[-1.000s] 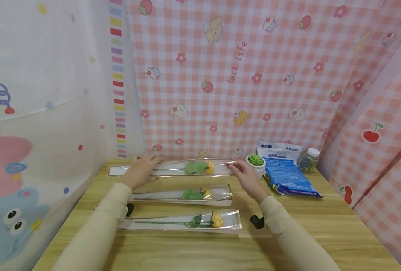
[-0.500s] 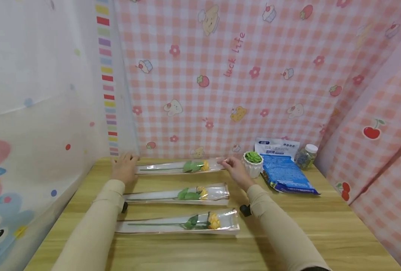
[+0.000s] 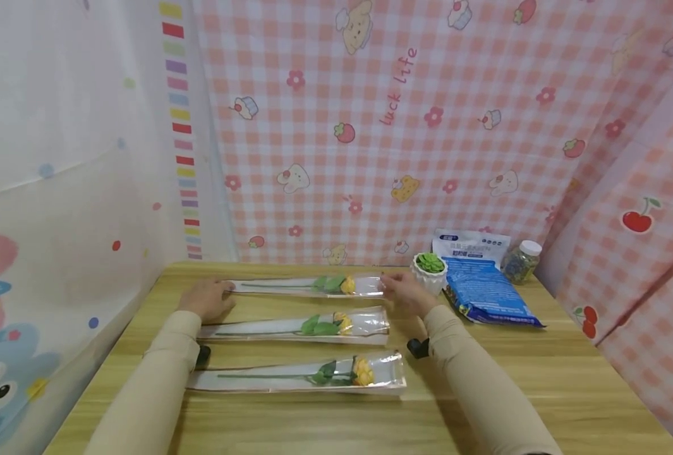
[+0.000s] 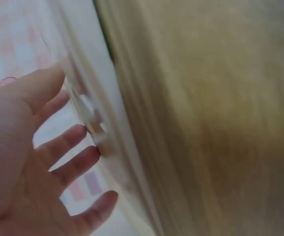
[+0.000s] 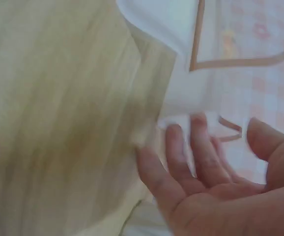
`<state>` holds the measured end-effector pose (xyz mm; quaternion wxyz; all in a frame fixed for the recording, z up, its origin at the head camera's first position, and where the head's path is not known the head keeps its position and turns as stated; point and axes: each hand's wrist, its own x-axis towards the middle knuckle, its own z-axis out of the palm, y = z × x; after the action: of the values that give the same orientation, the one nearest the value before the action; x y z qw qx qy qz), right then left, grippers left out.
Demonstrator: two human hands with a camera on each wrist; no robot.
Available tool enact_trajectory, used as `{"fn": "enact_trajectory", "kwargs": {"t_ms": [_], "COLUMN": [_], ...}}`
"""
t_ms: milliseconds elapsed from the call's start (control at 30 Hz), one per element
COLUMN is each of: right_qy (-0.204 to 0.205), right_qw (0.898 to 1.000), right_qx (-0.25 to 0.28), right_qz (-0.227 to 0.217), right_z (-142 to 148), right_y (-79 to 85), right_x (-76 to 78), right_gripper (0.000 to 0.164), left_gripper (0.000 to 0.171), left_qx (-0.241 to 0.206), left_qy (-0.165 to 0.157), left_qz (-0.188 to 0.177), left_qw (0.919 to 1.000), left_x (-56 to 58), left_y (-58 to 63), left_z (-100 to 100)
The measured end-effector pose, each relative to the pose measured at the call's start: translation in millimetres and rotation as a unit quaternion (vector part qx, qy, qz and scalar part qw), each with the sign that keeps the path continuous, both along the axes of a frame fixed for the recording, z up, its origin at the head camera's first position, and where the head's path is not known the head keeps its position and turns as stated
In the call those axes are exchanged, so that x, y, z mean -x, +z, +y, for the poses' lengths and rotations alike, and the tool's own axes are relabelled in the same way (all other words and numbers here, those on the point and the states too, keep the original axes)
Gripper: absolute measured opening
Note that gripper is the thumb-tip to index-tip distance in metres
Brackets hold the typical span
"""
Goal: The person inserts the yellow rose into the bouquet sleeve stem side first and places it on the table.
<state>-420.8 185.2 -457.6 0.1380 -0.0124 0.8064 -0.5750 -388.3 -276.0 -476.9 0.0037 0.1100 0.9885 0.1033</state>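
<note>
Three yellow roses in long clear sleeves lie in rows across the wooden table, blooms to the right. My left hand point(image 3: 206, 300) holds the narrow end of the farthest wrapped rose point(image 3: 347, 285), with thumb and index at its edge in the left wrist view and the other fingers spread. At the wide end, my right hand point(image 3: 407, 292) has thumb and fingers on either side of the sleeve's corner point(image 5: 230, 130); that view is blurred. Nearer lie the middle wrapped rose point(image 3: 344, 324) and the front wrapped rose point(image 3: 363, 371), neither touched.
Right of the farthest rose stands a white pot with a green succulent point(image 3: 430, 264). A blue and white bag point(image 3: 486, 287) and a white-lidded jar point(image 3: 522, 262) stand at the back right. Checked cloth point(image 3: 319, 139) hangs behind the table point(image 3: 359, 420).
My left hand has slid left along the farthest sleeve to its narrow end and come lower. The right hand stays at the wide end. The other two roses lie still.
</note>
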Motion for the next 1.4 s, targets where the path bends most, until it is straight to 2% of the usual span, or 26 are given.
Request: {"fn": "enact_trajectory", "kwargs": {"t_ms": [67,133,200,267,367,467,533,633,700,767,800,867,933,1000,1067,1167,1400], "right_qy": [-0.013,-0.022,-0.035,-0.041,-0.037,-0.013,-0.001,0.015,0.036,0.075,0.098,0.140,0.169,0.176,0.172,0.151,0.113], "right_qw": [0.999,0.999,0.998,0.999,0.999,0.998,0.996,0.991,0.990,0.987,0.985,0.981,0.978,0.978,0.980,0.985,0.993], "right_qx": [0.014,0.013,0.025,0.004,-0.007,-0.056,-0.081,-0.123,-0.135,-0.140,-0.139,-0.126,-0.107,-0.090,-0.076,-0.063,-0.011], "right_qz": [-0.035,-0.047,-0.049,-0.027,-0.001,0.029,0.045,0.054,0.034,0.001,-0.015,-0.046,-0.066,-0.070,-0.067,-0.059,-0.045], "right_z": [0.5,-0.1,-1.9,-3.5,-6.5,-7.1,-5.7,-1.6,2.1,6.0,7.9,11.4,14.6,17.5,20.1,23.5,24.9], "right_y": [2.2,2.3,-0.2,-2.0,-3.4,3.6,12.3,28.0,35.3,37.0,35.4,29.0,20.5,13.1,7.8,3.2,-1.4], "right_x": [1.0,3.2,6.1,9.1,14.0,11.9,4.3,-14.9,-30.4,-45.2,-51.1,-60.0,-64.9,-66.2,-65.3,-59.6,-41.8], "right_gripper": [0.039,0.029,0.021,0.016,0.019,0.029,0.034,0.034,0.035,0.038,0.040,0.038,0.030,0.023,0.019,0.018,0.024], "left_gripper": [0.052,0.059,0.066,0.070,0.072,0.072,0.071,0.069,0.071,0.076,0.077,0.073,0.064,0.055,0.049,0.046,0.046], "left_qx": [0.012,0.021,0.024,0.011,-0.017,-0.044,-0.056,-0.078,-0.095,-0.106,-0.104,-0.099,-0.085,-0.074,-0.070,-0.074,-0.056], "left_qy": [-0.005,-0.003,-0.003,0.000,0.005,0.007,-0.007,-0.040,-0.064,-0.083,-0.093,-0.112,-0.131,-0.140,-0.140,-0.129,-0.104], "left_qz": [-0.026,-0.060,-0.086,-0.102,-0.104,-0.087,-0.069,-0.067,-0.099,-0.128,-0.131,-0.120,-0.081,-0.045,-0.024,-0.014,0.021], "left_qw": [0.9996,0.9980,0.9960,0.9947,0.9945,0.9952,0.9960,0.9939,0.9884,0.9826,0.9815,0.9814,0.9844,0.9864,0.9873,0.9888,0.9927], "left_x": [-4.0,-7.0,-7.5,-8.3,-6.6,-7.6,-12.0,-27.8,-42.3,-55.6,-60.9,-68.4,-71.2,-70.6,-68.3,-61.9,-41.2], "left_y": [4.8,8.8,9.7,10.1,5.6,3.2,6.1,18.0,26.9,30.4,30.3,26.8,19.7,12.4,6.1,0.7,-2.0], "left_z": [2.0,5.3,8.0,10.4,9.5,5.4,2.3,-5.7,-11.4,-17.6,-19.9,-22.2,-22.2,-20.7,-18.8,-16.3,-12.8]}}
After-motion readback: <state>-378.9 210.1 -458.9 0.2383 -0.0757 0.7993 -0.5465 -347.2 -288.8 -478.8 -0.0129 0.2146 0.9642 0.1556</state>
